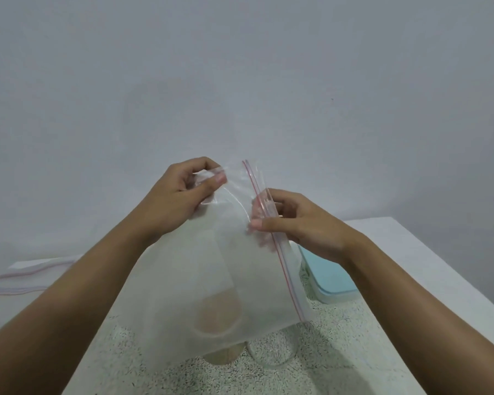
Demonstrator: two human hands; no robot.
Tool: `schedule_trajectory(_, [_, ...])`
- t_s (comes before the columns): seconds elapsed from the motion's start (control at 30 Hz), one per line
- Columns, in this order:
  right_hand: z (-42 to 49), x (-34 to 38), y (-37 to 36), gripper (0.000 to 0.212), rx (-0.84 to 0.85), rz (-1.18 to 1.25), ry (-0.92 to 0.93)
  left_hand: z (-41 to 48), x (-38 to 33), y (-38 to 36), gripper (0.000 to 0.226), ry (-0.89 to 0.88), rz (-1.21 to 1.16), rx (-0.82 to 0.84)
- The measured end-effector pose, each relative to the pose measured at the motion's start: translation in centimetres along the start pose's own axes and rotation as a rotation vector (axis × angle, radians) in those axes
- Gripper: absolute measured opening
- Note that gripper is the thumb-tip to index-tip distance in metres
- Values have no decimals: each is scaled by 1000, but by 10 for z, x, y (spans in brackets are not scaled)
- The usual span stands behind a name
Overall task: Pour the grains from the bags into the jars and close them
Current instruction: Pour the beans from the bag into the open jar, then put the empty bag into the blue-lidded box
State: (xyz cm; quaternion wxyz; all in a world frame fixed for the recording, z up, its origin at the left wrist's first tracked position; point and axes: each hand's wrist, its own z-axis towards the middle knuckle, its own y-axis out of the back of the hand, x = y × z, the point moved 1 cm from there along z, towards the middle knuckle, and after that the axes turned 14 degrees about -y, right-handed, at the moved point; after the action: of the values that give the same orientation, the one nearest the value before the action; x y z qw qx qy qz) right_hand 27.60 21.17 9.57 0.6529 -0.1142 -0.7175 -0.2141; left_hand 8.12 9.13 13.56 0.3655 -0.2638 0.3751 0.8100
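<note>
Table [354,352]: speckled top, white rim; carries all items

Zip bag [240,280]: largest object in hand, held up off the table above the jars. Milky, translucent film. Red-lined zip strip [285,269] runs diagonally down the bag's right edge, so the mouth faces sideways, not up. Whether grains remain inside cannot be read through the film. Whether the zip is parted cannot be told either.

Step, as judged: handling this bag at its mouth, either opening it for a pour or finishing one. Next move calls for the mouth to be parted and brought low over the open jar, with the far corner raised so that grains run down along the zip edge; a slack mouth would likely spill onto the table.

Second bag [15,280]: lies flat at the table's left end, well apart.

Left hand [177,201]: fingers curled, thumb and forefinger pinching the bag's upper left corner.

Right hand [300,220]: thumb and fingertips pinching the film at the zip strip, remaining fingers loosely bent.

Pale blue container [328,277]: on the table behind the bag, right side; partly hidden.

Clear jar [271,354]: below the bag's lower edge, looks empty, no lid visible.

Tan-toned jar [220,359]: just beside the clear one, to the left, mostly seen through the bag; contents or lid not distinguishable
</note>
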Motion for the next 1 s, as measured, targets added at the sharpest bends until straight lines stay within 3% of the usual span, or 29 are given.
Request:
schedule_trajectory(0.3, [-2,-9,-2,17,11,-136,-77,2,7,12,20,3,-26,-82])
schedule_trajectory(0.47, [-3,-3,8,27,-8,-182,-149,5,20,31,18,69,-208,-238])
schedule_trajectory(0.63, [-1,-1,15,32,-6,-144,-153,0,30,54,16,31,-289,-257])
schedule_trajectory(0.87, [1,-11,36,23,-41,-7,-103,-9,35,61,28,81,-319,-70])
schedule_trajectory(1.0, [9,-19,45,31,-261,304,-77,-12,35,53,26,119,-369,-94])
